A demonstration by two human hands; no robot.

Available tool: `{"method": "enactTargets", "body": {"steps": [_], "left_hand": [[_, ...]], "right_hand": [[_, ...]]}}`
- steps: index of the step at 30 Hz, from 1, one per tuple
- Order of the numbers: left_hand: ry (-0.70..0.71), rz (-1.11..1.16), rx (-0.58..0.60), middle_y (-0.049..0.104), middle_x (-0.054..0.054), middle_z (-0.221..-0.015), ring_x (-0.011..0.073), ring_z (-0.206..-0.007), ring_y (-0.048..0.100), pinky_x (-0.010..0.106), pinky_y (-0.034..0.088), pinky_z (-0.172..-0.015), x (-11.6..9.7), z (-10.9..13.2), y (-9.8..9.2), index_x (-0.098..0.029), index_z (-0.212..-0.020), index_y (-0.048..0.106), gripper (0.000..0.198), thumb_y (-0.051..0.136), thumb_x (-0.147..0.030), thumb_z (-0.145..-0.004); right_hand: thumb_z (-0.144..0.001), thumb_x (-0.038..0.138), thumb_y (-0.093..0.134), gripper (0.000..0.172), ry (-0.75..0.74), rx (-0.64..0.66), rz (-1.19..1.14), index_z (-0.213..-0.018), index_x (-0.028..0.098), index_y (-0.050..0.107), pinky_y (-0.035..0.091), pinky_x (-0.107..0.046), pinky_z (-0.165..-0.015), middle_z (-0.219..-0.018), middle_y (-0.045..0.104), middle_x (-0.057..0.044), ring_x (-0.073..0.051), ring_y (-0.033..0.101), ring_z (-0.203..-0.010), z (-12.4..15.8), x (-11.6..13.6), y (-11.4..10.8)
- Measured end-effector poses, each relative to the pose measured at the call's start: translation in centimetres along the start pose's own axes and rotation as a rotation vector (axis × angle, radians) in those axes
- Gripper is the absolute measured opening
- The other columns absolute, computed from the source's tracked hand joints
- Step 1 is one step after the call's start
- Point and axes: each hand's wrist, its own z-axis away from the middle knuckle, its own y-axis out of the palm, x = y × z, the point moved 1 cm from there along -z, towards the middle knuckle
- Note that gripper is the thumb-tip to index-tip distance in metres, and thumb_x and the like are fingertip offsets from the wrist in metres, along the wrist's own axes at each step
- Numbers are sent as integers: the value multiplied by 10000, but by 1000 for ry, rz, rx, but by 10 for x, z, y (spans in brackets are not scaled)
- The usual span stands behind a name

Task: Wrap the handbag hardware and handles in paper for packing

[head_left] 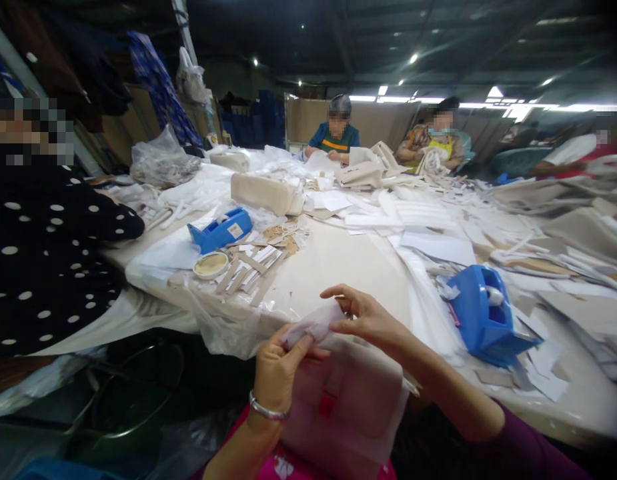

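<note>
My left hand (281,363), with a silver bracelet on its wrist, pinches a thin white sheet (313,325) between thumb and fingers. The sheet looks crumpled and soft; whether it is tissue paper or thin plastic I cannot tell. At its right end is my right hand (365,319), with thumb and forefinger apart and curved around the sheet's edge. Below both hands, a flat beige piece (373,390) in a translucent whitish cover leans on my lap. A small red patch (327,403) shows on it.
A table (338,267) reaches away before me. Blue tape dispensers (488,313) stand right and left. Cardboard strips (251,267) lie by a round tub (211,265). Beige pieces (263,192) and white sheets are heaped behind. Several people sit around, one in polka dots (53,253) close at left.
</note>
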Motion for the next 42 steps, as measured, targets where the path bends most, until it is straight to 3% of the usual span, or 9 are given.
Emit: {"method": "enactTargets", "body": {"steps": [3, 6, 12, 16, 21, 29, 36, 42], "left_hand": [[13, -8, 19, 701, 36, -622, 193, -563, 671, 235, 545, -546, -1, -2, -2, -118, -990, 641, 354, 719, -305, -700], [27, -23, 34, 701, 31, -626, 190, -553, 667, 250, 561, -550, -4, -3, -2, -117, -985, 641, 357, 718, -317, -700], [87, -92, 70, 712, 40, -667, 194, -588, 678, 258, 575, -563, -8, -3, -4, -118, -987, 633, 325, 693, -309, -732], [104, -148, 85, 722, 42, -714, 190, -605, 683, 249, 572, -569, -10, -3, -4, -131, -1023, 623, 344, 690, -312, -739], [184, -234, 7, 710, 23, -647, 172, -526, 662, 219, 535, -491, -11, -7, -2, -144, -954, 640, 283, 688, -319, -737], [311, -272, -52, 681, 2, -558, 151, -485, 643, 209, 520, -499, -14, -4, -5, -157, -914, 637, 213, 654, -300, -757], [432, -340, -1, 701, 2, -621, 139, -554, 661, 220, 544, -585, -15, -2, -11, -170, -935, 625, 150, 602, -227, -798], [555, -329, 97, 709, 1, -684, 131, -608, 670, 219, 535, -627, -13, -3, -19, -188, -914, 630, 119, 577, -152, -813]], "right_hand": [[-557, 346, 780, 499, 72, 158, 100, -951, 158, 539, 372, -215, -562, -744, 554, 26, -113, 500, -659, -11, 5, -11], [-499, 375, 817, 486, 127, 235, 247, -854, 150, 571, 348, -193, -514, -684, 560, 41, -94, 484, -611, -22, 10, -14], [-511, 388, 809, 407, 204, 335, 148, -658, 147, 516, 343, -174, -446, -537, 541, 59, -65, 465, -488, -33, 12, -8], [-539, 370, 798, 395, 156, 333, 62, -636, 148, 486, 333, -160, -432, -517, 541, 63, -53, 464, -465, -33, 6, -8], [-568, 333, 783, 377, 79, 309, 5, -639, 152, 460, 336, -149, -416, -532, 563, 55, -55, 481, -467, -31, 0, -6], [-668, 239, 689, 201, -31, 268, -22, -710, 143, 517, 362, -145, -408, -514, 550, 57, -58, 507, -440, -26, -1, -8], [-622, 128, 616, 75, -54, 242, -122, -685, 124, 576, 409, -165, -423, -534, 587, 32, -84, 556, -458, -24, -4, -9], [-665, 195, 662, 104, -48, 239, -138, -661, 100, 621, 455, -196, -487, -575, 609, 1, -84, 562, -487, -21, -3, -11]]}}
